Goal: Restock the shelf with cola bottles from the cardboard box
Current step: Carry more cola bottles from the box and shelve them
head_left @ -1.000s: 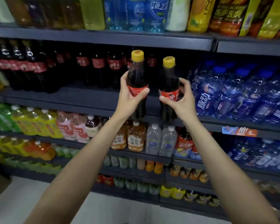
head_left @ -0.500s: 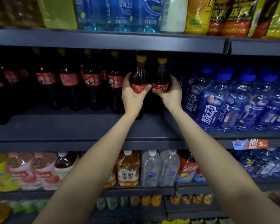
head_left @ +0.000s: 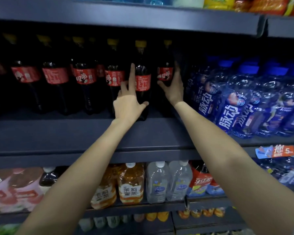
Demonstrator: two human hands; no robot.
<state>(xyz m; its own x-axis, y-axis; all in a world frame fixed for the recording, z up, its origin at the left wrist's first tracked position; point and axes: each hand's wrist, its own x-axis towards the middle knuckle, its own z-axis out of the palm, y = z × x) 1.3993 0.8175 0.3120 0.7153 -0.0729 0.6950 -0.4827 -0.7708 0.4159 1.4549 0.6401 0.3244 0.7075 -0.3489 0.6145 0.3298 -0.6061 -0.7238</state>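
Red-labelled cola bottles (head_left: 142, 82), "脉动" bottles (head_left: 231, 106) beside

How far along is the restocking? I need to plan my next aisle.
Done: a row of cola bottles stands on the shelf. In hand: left hand and right hand with open fingers against two upright bottles. Left: the shelf's front is bare; the box isn't visible.

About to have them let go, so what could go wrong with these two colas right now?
1. The left hand is splayed against its cola, not gripping; a nudge could tip it into its neighbours.
2. The right hand is squeezed between its cola and the blue bottles; withdrawing could drag either.
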